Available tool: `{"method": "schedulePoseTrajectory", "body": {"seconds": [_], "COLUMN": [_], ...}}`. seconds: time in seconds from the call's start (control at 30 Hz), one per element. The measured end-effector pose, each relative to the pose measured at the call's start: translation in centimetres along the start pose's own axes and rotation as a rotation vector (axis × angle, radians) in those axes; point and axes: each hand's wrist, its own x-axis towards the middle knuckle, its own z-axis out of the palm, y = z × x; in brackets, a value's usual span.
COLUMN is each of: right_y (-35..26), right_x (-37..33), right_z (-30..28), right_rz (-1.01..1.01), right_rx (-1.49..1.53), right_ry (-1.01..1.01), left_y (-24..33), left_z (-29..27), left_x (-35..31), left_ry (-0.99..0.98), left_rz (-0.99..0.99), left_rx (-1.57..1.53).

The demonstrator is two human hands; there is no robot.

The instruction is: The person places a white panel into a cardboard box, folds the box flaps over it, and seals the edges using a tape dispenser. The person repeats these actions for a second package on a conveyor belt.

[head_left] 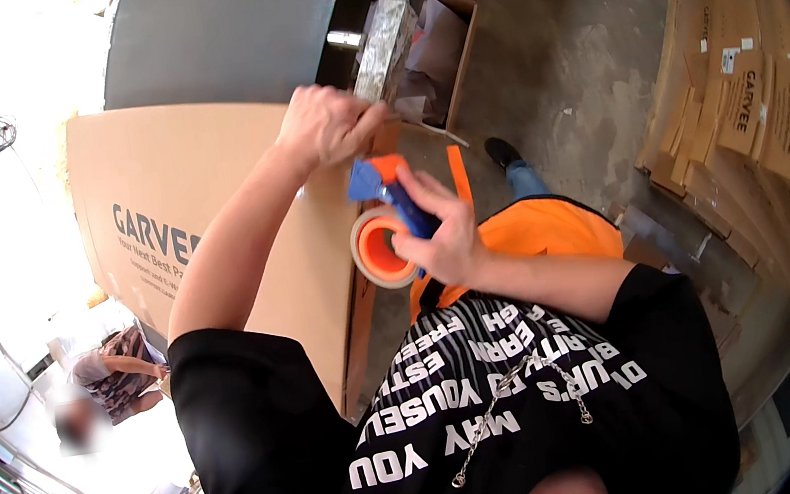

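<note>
My right hand [450, 239] is wrapped around the blue handle of a tape dispenser [421, 213], which has an orange part near its blue head. A roll of tape [357, 249] with an orange core sits on it, beside the carton's edge. A large brown cardboard carton [261, 155] with dark print stands to the left. At the carton's far right corner is my left hand [329, 123], its fingers curled closed. Whatever is in those fingers, if anything, is hidden. The dispenser is just below and to the right of this hand.
Beyond the carton lies a dark grey flat surface [224, 33], with a worn metal beam [384, 46] beside it. An open box [464, 55] holding grey sheet material is on the floor. Flat cartons [746, 86] are stacked at right. Another person [120, 372] is at far left.
</note>
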Motion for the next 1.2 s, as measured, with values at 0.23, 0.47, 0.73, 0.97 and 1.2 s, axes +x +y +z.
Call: {"method": "schedulePoseTrajectory", "body": {"seconds": [0.23, 0.47, 0.73, 0.97, 1.2], "right_y": [-1.5, 0.6, -0.9, 1.7, 2.5], "right_x": [-6.9, -16.1, -16.2, -28.0, -32.2], "right_z": [2.9, 7.5, 6.5, 12.4, 14.8], "right_rz": [0.119, 0.12, 0.33, 0.199, 0.164], "right_rx": [0.0, 0.02, 0.115, -0.084, -0.047], "right_ry": [-0.02, -0.028, -0.181, -0.2, -0.143], "left_y": [-0.5, 7.2, 8.4, 10.2, 11.8], "left_z": [-0.5, 2.1, 2.5, 3.9, 6.7], "left_x": [1.0, -4.9, -8.9, -16.1, -26.5], "left_ry": [-0.007, 0.016, -0.553, -0.604, -0.463], "left_rz": [-0.066, 0.799, 0.494, 0.54, 0.573], "left_rx": [0.099, 0.483, 0.998, 0.866, 0.713]}}
